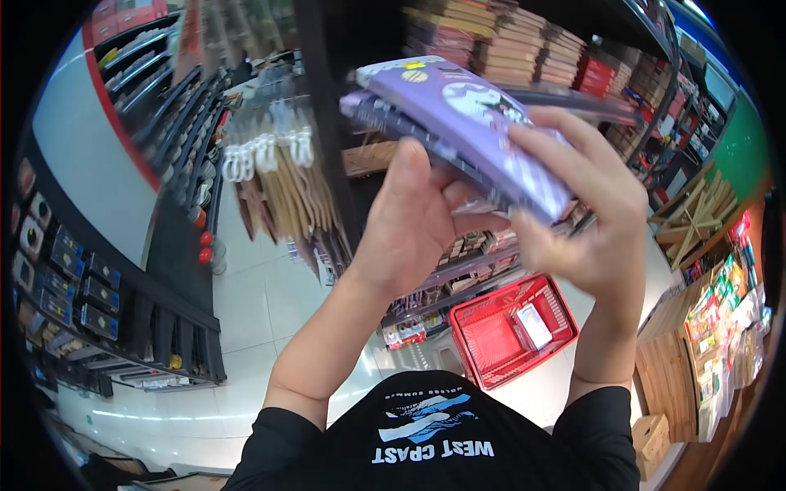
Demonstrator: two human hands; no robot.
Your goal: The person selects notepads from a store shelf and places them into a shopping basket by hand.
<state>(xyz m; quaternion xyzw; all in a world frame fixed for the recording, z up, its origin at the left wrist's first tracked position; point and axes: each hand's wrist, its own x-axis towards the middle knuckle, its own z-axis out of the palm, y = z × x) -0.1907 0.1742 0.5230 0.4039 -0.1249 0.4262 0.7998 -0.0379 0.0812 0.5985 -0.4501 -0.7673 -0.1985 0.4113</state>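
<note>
Two or more purple boxes or notebooks are stacked in front of a shelf. The top one, a purple item (483,114) with a white cartoon picture and a yellow mark, is gripped by my right hand (581,188), fingers over its face and thumb below. Under it lies a darker purple item (409,127), tilted the same way. My left hand (409,221) is just beneath the stack, its thumb raised near the lower item's edge and its other fingers partly hidden; its contact with the stack is blurred.
A red basket (487,352) holding a white packet (534,326) stands on the tiled floor. Shelves with stacked notebooks (512,49) rise ahead. Hanging packs (278,164) are at left of centre, a dark display rack (164,327) at far left, and a wooden stand (675,360) at right.
</note>
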